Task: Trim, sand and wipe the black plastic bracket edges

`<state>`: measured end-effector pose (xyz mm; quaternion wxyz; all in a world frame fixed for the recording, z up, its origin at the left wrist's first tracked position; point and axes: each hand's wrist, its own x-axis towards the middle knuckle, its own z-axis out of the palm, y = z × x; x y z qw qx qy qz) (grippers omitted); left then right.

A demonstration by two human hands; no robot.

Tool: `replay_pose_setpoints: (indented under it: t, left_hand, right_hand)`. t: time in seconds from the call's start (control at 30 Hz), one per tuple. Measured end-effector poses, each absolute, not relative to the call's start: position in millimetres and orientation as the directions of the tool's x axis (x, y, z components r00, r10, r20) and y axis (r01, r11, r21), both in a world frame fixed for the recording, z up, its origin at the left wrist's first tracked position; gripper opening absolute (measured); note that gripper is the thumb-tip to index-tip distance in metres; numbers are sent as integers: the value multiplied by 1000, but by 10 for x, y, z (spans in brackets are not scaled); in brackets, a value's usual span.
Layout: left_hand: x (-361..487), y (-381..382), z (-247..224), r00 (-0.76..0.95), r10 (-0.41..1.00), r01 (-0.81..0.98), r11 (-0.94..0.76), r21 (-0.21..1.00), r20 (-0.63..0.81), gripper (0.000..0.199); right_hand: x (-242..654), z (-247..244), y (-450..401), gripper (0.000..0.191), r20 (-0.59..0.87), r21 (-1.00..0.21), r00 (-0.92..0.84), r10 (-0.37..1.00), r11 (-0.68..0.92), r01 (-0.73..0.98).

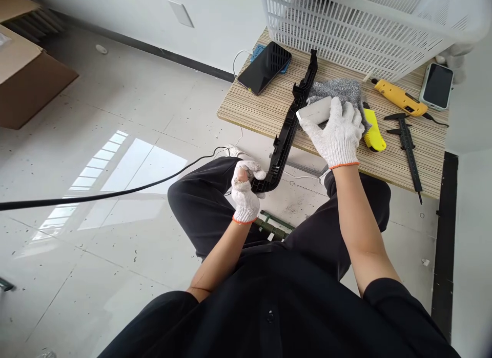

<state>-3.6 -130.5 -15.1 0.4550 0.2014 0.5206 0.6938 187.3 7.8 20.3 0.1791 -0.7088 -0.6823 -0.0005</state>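
Observation:
My left hand [246, 191], in a white knit glove with the thumb tip bare, grips the lower end of a long black plastic trim piece [286, 137]. The piece slants up from between my knees, with its far end over the table. My gloved right hand [338, 132] is closed around a pale grey, bar-shaped object [315, 112] whose exact kind I cannot tell. Under and behind that hand lies a grey cloth [342, 88]. Just right of it is a yellow brush [372, 130], partly hidden by the cloth.
On the striped wooden table [238, 104] lie a black phone [265, 68], a yellow rotary tool [400, 96], a black caliper [408, 147] and a phone in a pale case [437, 86]. A white plastic basket [357, 35] stands behind. A black cable [115, 193] crosses at left.

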Motion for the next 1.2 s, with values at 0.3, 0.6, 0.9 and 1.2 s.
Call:
replay_pose_setpoints:
  t: [0.3,0.6,0.9,1.2]
  left_hand:
    - [-39,-1327,-151,-522,832,-368,-20,930,-189,51]
    - [-60,-1301,-145,-505,837,-386,-1,922,-210,59]
    - [-95,-1285,-184,-516,833,-398,-26,917,-200,56]
    - [-121,-1272,-150,-501,845,-400,-35,916,-187,61]
  right_hand:
    - [1860,307,87,97,351,-376,88,932,54,925]
    - [1850,401,-289,97,94,-505,-316,944,319,802]
    - [1788,486,-321,91,46,-453,-269,962,260,853]
    - [1737,495,-379,91,52,-477,-229,972,226,849]
